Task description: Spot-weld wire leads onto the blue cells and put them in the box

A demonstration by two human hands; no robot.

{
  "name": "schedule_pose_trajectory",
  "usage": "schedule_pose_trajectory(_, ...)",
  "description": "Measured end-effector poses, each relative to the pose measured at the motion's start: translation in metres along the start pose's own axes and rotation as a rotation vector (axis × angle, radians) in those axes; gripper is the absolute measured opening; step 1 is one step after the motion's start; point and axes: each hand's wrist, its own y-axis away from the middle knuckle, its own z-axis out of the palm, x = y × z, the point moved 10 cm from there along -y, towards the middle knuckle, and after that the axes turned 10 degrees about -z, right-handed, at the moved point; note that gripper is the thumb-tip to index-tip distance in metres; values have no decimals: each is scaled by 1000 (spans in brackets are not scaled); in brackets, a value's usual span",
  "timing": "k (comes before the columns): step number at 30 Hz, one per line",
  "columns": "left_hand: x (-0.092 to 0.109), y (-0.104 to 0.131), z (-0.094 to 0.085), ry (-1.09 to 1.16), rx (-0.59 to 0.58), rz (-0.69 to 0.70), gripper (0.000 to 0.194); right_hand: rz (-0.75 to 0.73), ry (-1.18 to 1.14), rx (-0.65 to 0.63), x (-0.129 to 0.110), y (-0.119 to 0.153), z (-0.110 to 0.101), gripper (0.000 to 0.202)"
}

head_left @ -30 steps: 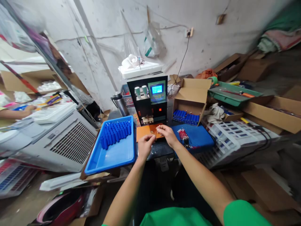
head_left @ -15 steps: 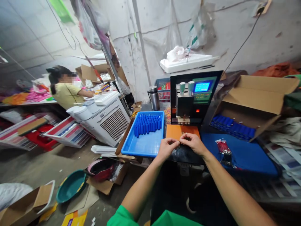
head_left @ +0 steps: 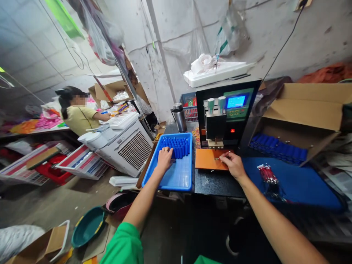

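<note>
My left hand [head_left: 165,157] reaches into the blue plastic tray [head_left: 181,179], its fingers curled round a cell at the near left end of the group of upright blue cylindrical battery cells [head_left: 180,148]. The held cell is mostly hidden by the hand. Over the orange plate [head_left: 205,159], my right hand [head_left: 233,164] has thumb and fingertips pinched on something small that I cannot make out. Directly behind the plate stands a black spot welding machine [head_left: 216,126] with a lit blue screen and two electrode tips above the plate.
Right of the machine, a cardboard box [head_left: 305,110] holds more blue cells. Red wire leads [head_left: 268,174] lie in a bundle on a blue surface [head_left: 305,183]. A steel flask [head_left: 180,117] stands behind the tray. Further left are an air cooler [head_left: 132,146] and another person [head_left: 79,117].
My hands were together at the orange plate's near edge. The left has moved left into the tray to the cells; the right has shifted slightly right and stays at the plate.
</note>
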Motion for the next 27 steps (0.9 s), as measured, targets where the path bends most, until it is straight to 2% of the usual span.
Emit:
schedule_pose_trajectory(4,3,5,7,89,-1,-10,36,25,-59,15,6,-1,-2,26)
schedule_pose_trajectory(8,0,15,13,365,-58,-46,26,24,-129,50,8,-3,-6,22)
schedule_pose_trajectory(11,-5,19,0,642,18,-152,27,36,-217,77,9,-3,-8,20)
schedule_pose_trajectory(13,0,19,-14,856,102,-222,34,60,-303,97,12,-5,-7,20)
schedule_pose_trajectory(15,23,18,-26,1063,142,-225,42,81,-381,112,15,-7,-7,20)
schedule_pose_trajectory(17,61,13,-31,1223,112,-171,44,90,-426,125,17,-10,-8,21)
schedule_pose_trajectory(19,104,8,-30,1309,43,-103,42,100,-445,136,17,-12,-9,21)
schedule_pose_trajectory(21,138,4,-24,1308,-6,-61,38,115,-451,143,17,-13,-10,21)
schedule_pose_trajectory(23,157,1,-17,1250,-16,-52,34,120,-450,147,17,-13,-11,22)
schedule_pose_trajectory(27,172,-1,-8,1184,-37,-19,26,108,-427,144,14,-17,-10,22)
